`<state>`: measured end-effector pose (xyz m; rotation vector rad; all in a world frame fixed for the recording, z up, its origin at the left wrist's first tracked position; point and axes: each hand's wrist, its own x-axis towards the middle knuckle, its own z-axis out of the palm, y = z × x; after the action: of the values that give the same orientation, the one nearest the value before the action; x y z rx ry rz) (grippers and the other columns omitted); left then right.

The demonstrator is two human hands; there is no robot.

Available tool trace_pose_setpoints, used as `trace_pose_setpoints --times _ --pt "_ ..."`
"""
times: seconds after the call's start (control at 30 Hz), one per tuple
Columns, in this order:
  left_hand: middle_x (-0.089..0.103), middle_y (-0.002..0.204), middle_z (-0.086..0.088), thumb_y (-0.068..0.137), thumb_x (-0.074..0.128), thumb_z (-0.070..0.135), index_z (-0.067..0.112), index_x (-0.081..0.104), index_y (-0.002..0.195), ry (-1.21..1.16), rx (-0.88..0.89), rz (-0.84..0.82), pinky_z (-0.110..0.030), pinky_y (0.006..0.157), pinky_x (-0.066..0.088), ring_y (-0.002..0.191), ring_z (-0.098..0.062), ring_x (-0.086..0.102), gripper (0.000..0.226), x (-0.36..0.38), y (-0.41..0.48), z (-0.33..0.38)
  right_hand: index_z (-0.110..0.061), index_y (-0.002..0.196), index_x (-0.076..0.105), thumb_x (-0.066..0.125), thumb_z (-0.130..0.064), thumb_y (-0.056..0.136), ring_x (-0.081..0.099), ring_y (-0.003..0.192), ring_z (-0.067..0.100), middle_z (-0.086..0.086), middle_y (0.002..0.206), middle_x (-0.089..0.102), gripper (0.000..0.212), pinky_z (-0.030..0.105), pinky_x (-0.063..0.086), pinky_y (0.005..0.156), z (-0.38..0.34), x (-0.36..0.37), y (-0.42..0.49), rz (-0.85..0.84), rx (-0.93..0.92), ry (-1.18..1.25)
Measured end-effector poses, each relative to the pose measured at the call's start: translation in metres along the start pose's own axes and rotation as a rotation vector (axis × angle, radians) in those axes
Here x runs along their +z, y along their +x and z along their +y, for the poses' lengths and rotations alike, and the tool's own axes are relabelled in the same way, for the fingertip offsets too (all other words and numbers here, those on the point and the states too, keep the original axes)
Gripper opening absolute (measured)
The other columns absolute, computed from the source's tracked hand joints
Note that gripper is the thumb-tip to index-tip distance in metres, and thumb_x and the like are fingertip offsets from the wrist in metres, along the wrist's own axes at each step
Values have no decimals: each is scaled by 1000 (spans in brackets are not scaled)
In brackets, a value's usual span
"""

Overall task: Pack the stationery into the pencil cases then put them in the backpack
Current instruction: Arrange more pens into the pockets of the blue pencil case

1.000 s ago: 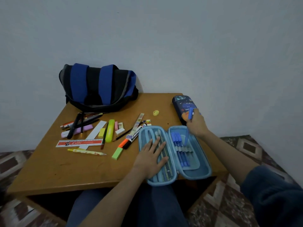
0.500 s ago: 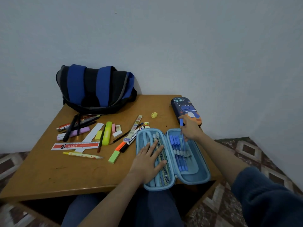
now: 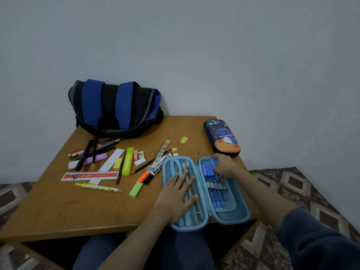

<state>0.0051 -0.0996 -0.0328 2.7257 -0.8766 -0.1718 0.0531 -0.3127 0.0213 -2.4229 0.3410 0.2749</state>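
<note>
The left hand [image 3: 178, 193] lies spread flat on the mesh half of the open light-blue pencil case [image 3: 206, 191] at the surface's near right edge, while the right hand [image 3: 224, 168] pinches a blue pen [image 3: 213, 166] into the elastic loops. The case overhangs that edge, so a hard push could tip it off, or the pen could miss its loop. Loose stationery [image 3: 124, 164] litters the wooden surface [image 3: 58, 207] before the backpack [image 3: 115, 108] at the far edge against a plain wall; a closed dinosaur case [image 3: 222, 136] sits at the far right corner.

home room; small wooden table [image 3: 58, 211]; patterned rug [image 3: 292, 184]; plain wall [image 3: 194, 45]
</note>
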Motion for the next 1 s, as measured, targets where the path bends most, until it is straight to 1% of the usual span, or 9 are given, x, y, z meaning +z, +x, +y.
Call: trace_pose_setpoints --times 0.17,0.27,0.43,0.5,0.57,0.6,0.7,0.83,1.0 --pt "-17 156 10 95 19 60 36 -4 148 5 0 2 -31 116 -5 145 -14 -12 63 0 0 0 -7 131 42 50 6 90 47 49 21 12 65 48 44 23 45 33 9 -1 0 -21 68 81" --pt "-17 156 10 95 18 60 36 -4 148 5 1 3 -31 116 -6 145 -14 -12 63 -1 0 0 -3 123 48 51 8 88 50 55 21 13 69 50 37 23 49 36 10 -1 -1 -49 101 55" --pt "-16 156 10 95 19 60 36 -3 148 -8 7 9 -31 116 -5 145 -14 -12 63 1 1 -1 -5 119 51 51 7 87 51 58 20 12 75 51 34 22 49 37 8 1 -1 -49 103 32" --pt "-16 156 10 95 19 60 36 -3 149 -7 6 10 -31 116 -5 145 -14 -12 63 1 1 -1 -4 119 53 53 6 86 56 62 23 15 82 55 34 30 52 48 8 1 -3 -23 84 15" --pt "-16 156 11 94 19 61 36 -2 149 -18 1 11 -31 116 -5 145 -14 -12 63 0 0 -1 -5 118 54 58 3 84 62 80 33 23 97 60 35 41 53 64 11 3 -3 27 46 -28" --pt "-16 156 11 93 18 62 36 -2 149 -27 -1 8 -31 116 -5 145 -14 -11 64 0 0 0 -5 116 55 60 1 83 61 83 35 25 100 61 34 41 51 66 12 3 -3 46 32 -37" --pt "-16 156 12 81 7 72 37 -1 149 -37 -4 0 -30 115 -6 145 -14 -11 77 -1 0 1 -5 111 59 61 0 81 50 72 23 23 91 61 30 31 40 60 14 3 -2 56 14 -32" --pt "-16 156 12 67 -6 74 37 -2 149 -59 -5 5 -29 115 -7 145 -14 -12 89 -2 -2 2 -7 108 58 55 3 81 41 49 16 8 62 50 29 24 31 44 13 0 -4 48 29 -29" --pt "-16 156 11 66 -7 74 36 -2 149 -57 -4 -1 -30 115 -6 145 -14 -12 91 -5 -2 3 -12 106 57 57 2 81 45 53 15 6 70 52 28 24 34 45 12 0 -7 51 30 -59"
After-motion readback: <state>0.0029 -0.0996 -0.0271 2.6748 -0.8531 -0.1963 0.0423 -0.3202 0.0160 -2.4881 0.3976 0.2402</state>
